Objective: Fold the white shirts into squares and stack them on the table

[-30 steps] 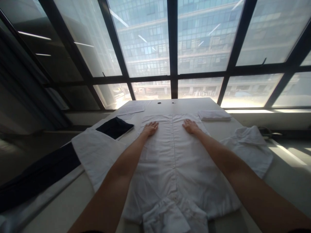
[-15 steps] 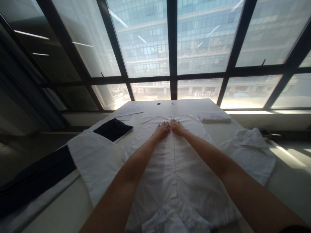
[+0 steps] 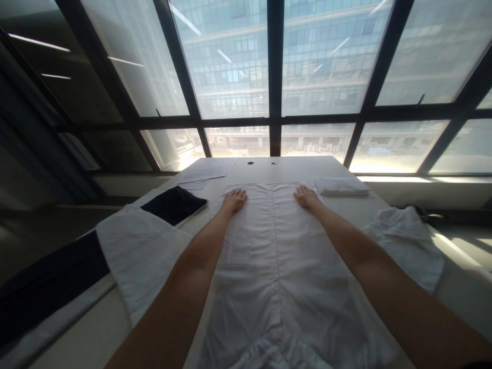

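A white button-front shirt [image 3: 265, 246] lies spread face up, its hem toward the window and its collar end bunched near me. The front placket runs down its middle. One sleeve [image 3: 142, 251] stretches out to the left, and the other [image 3: 407, 241] lies to the right with its cuff end crumpled. My left hand [image 3: 235, 200] rests flat near the far left corner of the shirt, fingers extended. Opposite it, my right hand [image 3: 306, 196] lies flat near the far right corner, fingers also stretched out. Neither hand grips anything.
Dark folded cloth [image 3: 172, 205] sits on the white table [image 3: 295, 168] at left. Behind it are sheets of paper [image 3: 203, 171]. Folded white cloth [image 3: 342, 186] lies at the far right. A long dark garment [image 3: 54, 282] occupies the near left. Tall windows stand beyond the table.
My hands have moved apart from the middle placket, the left one leftward and the right one rightward across the shirt's far end. The cloth there now lies wider in view.
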`<action>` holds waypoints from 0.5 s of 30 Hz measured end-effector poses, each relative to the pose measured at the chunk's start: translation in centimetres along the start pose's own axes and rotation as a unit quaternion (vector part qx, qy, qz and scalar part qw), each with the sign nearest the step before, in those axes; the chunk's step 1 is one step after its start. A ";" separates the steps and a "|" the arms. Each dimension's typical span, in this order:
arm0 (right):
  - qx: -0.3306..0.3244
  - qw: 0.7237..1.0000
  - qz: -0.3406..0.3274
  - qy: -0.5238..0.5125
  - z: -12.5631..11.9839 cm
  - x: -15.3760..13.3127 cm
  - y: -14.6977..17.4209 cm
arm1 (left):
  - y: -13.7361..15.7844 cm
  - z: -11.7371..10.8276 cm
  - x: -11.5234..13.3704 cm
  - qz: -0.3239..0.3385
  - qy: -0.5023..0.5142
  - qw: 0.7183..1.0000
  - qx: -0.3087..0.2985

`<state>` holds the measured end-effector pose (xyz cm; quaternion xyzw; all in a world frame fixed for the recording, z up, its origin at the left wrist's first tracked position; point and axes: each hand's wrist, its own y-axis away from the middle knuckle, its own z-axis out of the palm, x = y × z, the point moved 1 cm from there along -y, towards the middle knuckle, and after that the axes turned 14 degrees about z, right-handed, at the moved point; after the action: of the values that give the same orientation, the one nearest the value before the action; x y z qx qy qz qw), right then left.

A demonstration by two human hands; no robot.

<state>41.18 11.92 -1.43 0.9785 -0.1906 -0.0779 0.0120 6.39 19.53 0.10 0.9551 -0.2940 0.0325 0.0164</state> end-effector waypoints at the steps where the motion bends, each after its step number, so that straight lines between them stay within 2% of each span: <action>1: 0.004 1.000 0.005 0.001 0.0 0.3 0.2 | 0.2 0.1 -0.1 -0.003 -0.001 1.000 0.003; 7: 0.022 1.000 -0.006 0.000 0.8 1.3 3.5 | 3.3 0.8 0.2 0.002 -0.006 1.000 0.001; 11: 0.024 1.000 -0.019 -0.002 0.7 1.7 5.5 | 5.2 0.4 1.0 0.021 -0.011 1.000 -0.005; 13: 0.033 0.999 -0.036 -0.005 0.5 0.5 5.9 | 5.1 0.1 2.3 0.039 -0.011 0.999 -0.009; 15: 0.039 0.996 -0.076 -0.010 0.6 -2.0 6.3 | 4.1 0.1 4.5 0.074 -0.009 0.997 -0.011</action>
<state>36.90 6.88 -1.35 0.9890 -0.1187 -0.0808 -0.0345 7.82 13.64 0.41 0.9307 -0.3644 0.0216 0.0220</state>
